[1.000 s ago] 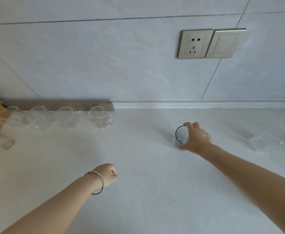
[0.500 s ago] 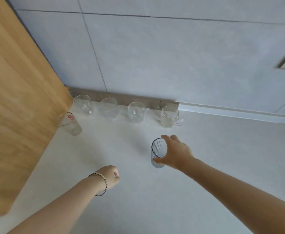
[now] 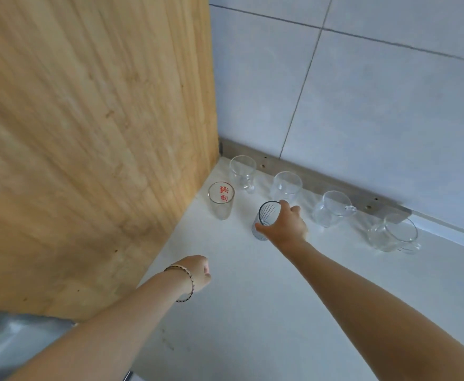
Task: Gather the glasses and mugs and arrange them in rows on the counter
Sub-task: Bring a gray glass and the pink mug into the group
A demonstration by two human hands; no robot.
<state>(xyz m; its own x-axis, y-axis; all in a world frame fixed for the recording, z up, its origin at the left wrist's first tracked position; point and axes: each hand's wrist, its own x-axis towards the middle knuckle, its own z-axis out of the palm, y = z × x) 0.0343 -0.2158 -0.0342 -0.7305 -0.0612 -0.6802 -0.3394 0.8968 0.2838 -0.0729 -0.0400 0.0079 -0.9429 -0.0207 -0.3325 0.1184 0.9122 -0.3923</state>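
Observation:
My right hand (image 3: 285,225) grips a dark-rimmed ribbed glass (image 3: 263,221) from its right side, low over the white counter (image 3: 252,312). To its left stands a clear glass with red characters (image 3: 221,200). Behind them, along the wall, runs a row of clear glass mugs: one in the corner (image 3: 242,171), a second (image 3: 286,187), a third (image 3: 332,209) and a fourth (image 3: 394,235) at the right end. My left hand (image 3: 197,270), wearing a bracelet, hovers over the counter with fingers curled and holds nothing.
A tall wooden panel (image 3: 88,133) walls off the counter's left side, close to the red-lettered glass. A grey strip (image 3: 362,198) runs along the tiled wall behind the mugs. A metal surface (image 3: 11,342) shows at the lower left.
My right hand has carried the ribbed glass leftward to just beside the red-lettered glass, in front of the mug row. The view has swung left toward the wooden panel. My left hand stays curled.

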